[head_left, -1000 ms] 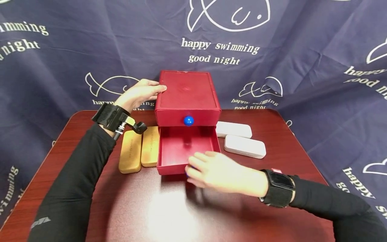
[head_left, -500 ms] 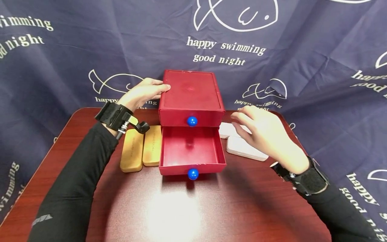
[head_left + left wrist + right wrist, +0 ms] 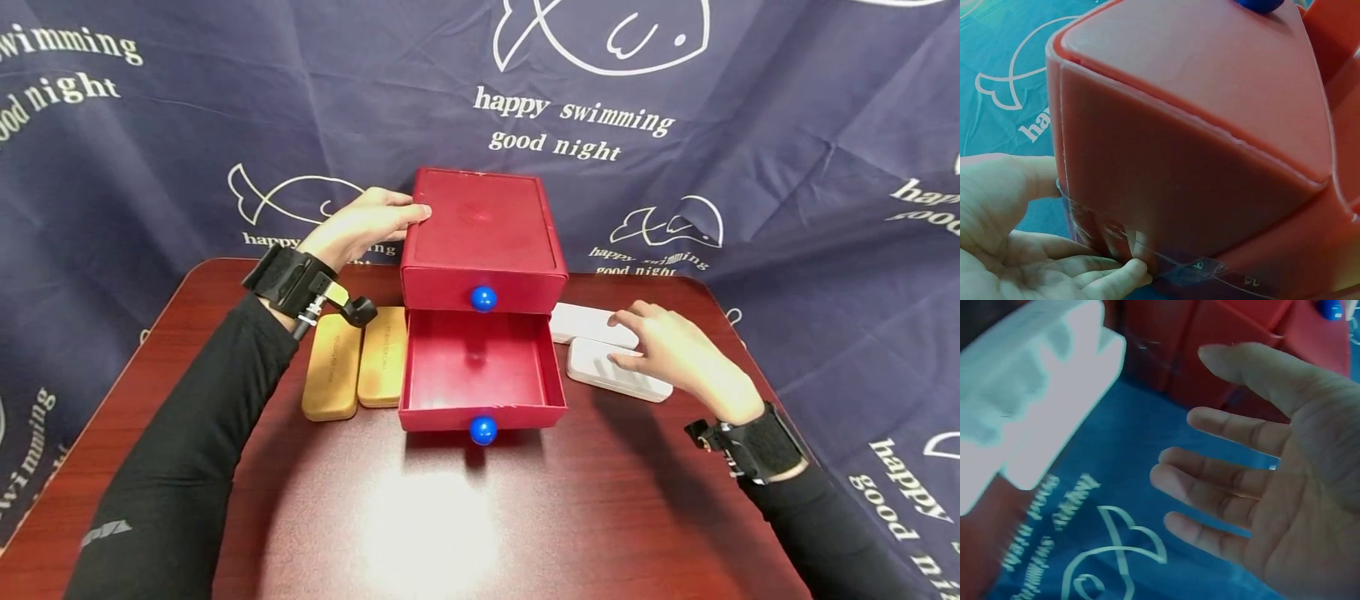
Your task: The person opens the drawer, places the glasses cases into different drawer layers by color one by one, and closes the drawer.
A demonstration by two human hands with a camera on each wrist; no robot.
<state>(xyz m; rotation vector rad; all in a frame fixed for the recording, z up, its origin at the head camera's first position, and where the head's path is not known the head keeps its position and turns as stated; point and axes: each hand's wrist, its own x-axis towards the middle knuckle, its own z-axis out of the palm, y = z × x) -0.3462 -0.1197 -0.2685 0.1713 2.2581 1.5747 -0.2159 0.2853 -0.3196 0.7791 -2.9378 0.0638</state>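
Standing mid-table with its lower drawer pulled out, the red plastic two-drawer box [image 3: 482, 242] is touched by the left hand's [image 3: 365, 225] straight fingers, while the right hand [image 3: 678, 354] hovers spread above the near white oblong case [image 3: 611, 372] right of it.

We see a dark red wooden table [image 3: 420, 533] carrying a red two-drawer box [image 3: 480, 242] near the middle of its far edge. Two tan cases [image 3: 358, 360] lie toward its left edge, two white cases [image 3: 600, 350] toward its right.
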